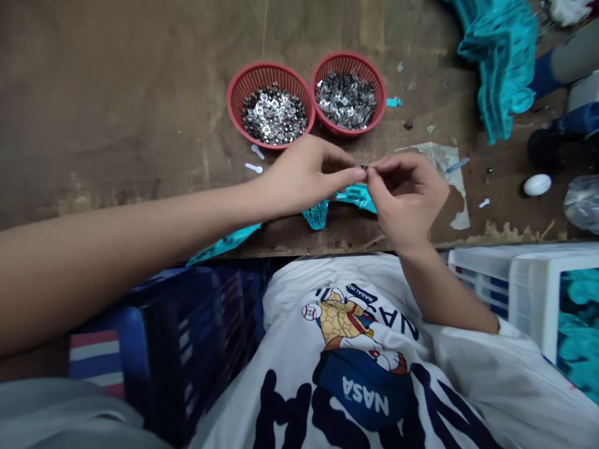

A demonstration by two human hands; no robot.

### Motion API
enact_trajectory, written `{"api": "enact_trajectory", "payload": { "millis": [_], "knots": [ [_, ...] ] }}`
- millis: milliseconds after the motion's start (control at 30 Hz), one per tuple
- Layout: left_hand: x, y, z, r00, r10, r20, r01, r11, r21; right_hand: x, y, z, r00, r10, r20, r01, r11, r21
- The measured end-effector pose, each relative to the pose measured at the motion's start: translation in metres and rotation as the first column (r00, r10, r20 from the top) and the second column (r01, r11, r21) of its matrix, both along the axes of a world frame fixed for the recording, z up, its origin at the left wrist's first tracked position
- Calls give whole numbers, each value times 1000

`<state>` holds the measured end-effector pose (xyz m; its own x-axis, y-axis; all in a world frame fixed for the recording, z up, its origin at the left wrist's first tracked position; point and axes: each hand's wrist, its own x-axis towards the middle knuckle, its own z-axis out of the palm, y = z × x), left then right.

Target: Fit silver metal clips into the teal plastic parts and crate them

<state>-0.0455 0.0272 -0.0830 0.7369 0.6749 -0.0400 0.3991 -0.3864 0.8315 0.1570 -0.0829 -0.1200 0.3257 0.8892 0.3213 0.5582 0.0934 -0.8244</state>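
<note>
My left hand point(306, 174) and my right hand point(406, 196) meet fingertip to fingertip above the near edge of the table. Pinched between them is a small dark metal piece point(364, 167), mostly hidden by the fingers. Below the hands lies a turquoise plastic part point(316, 215), partly covered by my left hand and forearm. Just beyond stand two red baskets, the left basket point(231, 103) and the right basket point(381, 84). Small shiny metal clips point(276, 115) fill the left one, and similar metal pieces point(346, 100) fill the other.
Stacked turquoise parts point(503, 62) lie at the far right. Small white plastic pieces point(254, 168) and a torn paper sheet point(461, 193) are on the table point(116, 93). A white egg-shaped object point(537, 184) sits rightward. A blue crate point(187, 330) and a white crate point(533, 268) flank my lap.
</note>
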Motion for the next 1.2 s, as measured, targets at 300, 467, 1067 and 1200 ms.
{"api": "enact_trajectory", "payload": {
  "millis": [300, 467, 1067, 1200],
  "knots": [
    [-10, 8, 22, 989, -142, -46, 142, 990, 1, 18, -4, -4, 914, 225, 337, -186, 972, -145],
    [-7, 7, 42, 990, -133, -37, 123, 972, -200, 8, -5, -14, 933, 53, 356, -147, 959, 243],
    [16, 7, 63, 998, 20, -56, -43, 894, -445, 4, 19, -23, 989, 65, 131, -120, 872, 474],
    [25, 13, 54, 998, 55, -38, -63, 963, -263, -1, 20, -29, 990, 109, 94, -142, 851, 506]
  ]
}}
